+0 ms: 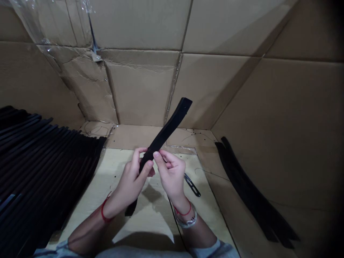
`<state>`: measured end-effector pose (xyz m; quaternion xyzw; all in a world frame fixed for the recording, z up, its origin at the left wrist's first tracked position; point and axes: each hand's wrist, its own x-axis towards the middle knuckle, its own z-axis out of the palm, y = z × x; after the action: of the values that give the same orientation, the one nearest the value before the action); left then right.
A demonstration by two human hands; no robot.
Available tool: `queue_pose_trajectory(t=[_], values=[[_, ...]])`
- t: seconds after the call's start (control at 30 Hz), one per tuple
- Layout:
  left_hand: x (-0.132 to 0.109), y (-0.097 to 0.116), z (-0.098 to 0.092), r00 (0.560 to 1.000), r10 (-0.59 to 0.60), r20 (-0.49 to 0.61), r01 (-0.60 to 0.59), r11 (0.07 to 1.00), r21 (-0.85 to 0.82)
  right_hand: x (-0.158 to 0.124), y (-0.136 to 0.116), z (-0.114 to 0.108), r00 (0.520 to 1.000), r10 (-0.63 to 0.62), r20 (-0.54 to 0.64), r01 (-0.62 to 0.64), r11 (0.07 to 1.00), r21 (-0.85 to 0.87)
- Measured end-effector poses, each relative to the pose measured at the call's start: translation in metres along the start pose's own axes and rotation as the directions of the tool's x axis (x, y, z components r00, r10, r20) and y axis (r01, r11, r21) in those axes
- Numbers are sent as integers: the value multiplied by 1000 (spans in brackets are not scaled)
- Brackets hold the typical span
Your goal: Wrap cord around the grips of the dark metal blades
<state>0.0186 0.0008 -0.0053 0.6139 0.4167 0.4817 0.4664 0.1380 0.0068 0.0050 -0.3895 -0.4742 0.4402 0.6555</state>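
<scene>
A long, slightly curved black strip (173, 122) slants upward in front of me. My left hand (131, 179) is closed around its lower middle, thumb on the near face and fingers behind. Close beside it, my right hand (173, 172) is pinched, with the thumb tip at the strip's right edge. A slim black tool with a slotted handle (192, 185) sticks out behind the right palm and appears held in that hand; its working end is hidden by the fingers. The strip's lower end shows below my left wrist.
A large pile of black strips (53, 161) lies at the left. Several more strips (249, 190) lean along the right side. Cardboard walls (215, 82) enclose the pale work board (209, 215). Black crumbs and thin trimmings are scattered about. A dark cord (176, 218) hangs near my right wrist.
</scene>
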Motion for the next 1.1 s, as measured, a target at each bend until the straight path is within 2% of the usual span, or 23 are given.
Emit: queue_pose_trajectory(t=[0.07, 0.17, 0.33, 0.5, 0.57, 0.63, 0.73, 0.83, 0.9, 0.93, 1.0, 1.07, 1.1], values=[[-2, -1, 4, 994, 65, -88, -51, 987, 151, -1, 0, 1, 1000, 14, 17, -14, 1000, 12], [-3, -3, 6, 987, 102, -122, -81, 983, 166, -2, 0, 2, 998, 54, 32, -55, 998, 35], [-4, -1, 5, 996, 33, -78, -39, 996, -77, -1, 6, -2, 995, 89, 36, -92, 992, 86], [-2, -1, 5, 1000, -25, -9, 21, 944, -330, 2, 14, -2, 998, 58, 17, -59, 993, 100], [1, -3, 3, 998, -39, 47, 56, 896, -441, 4, 15, -1, 997, 68, 20, -70, 990, 124], [5, -6, 0, 990, -28, 139, 100, 833, -544, 7, 15, -1, 992, 109, 71, -120, 976, 183], [12, -14, -4, 937, 38, 347, 214, 723, -657, 11, 13, -4, 959, 189, 209, -239, 939, 247], [18, -21, -5, 861, 37, 508, 354, 674, -648, 13, 10, -9, 942, 197, 271, -254, 947, 197], [19, -22, -3, 836, -44, 547, 403, 726, -558, 14, 9, -11, 967, 143, 212, -175, 974, 145], [19, -22, -2, 840, -88, 535, 402, 764, -505, 13, 9, -11, 977, 118, 176, -140, 983, 116], [18, -19, 0, 887, -136, 440, 344, 832, -436, 12, 7, -9, 987, 103, 126, -112, 991, 67], [16, -16, 1, 932, -148, 331, 286, 862, -419, 10, 4, -7, 989, 113, 98, -116, 993, 30], [16, -15, 1, 939, -160, 306, 286, 857, -428, 9, 2, -7, 989, 114, 90, -115, 993, 12]])
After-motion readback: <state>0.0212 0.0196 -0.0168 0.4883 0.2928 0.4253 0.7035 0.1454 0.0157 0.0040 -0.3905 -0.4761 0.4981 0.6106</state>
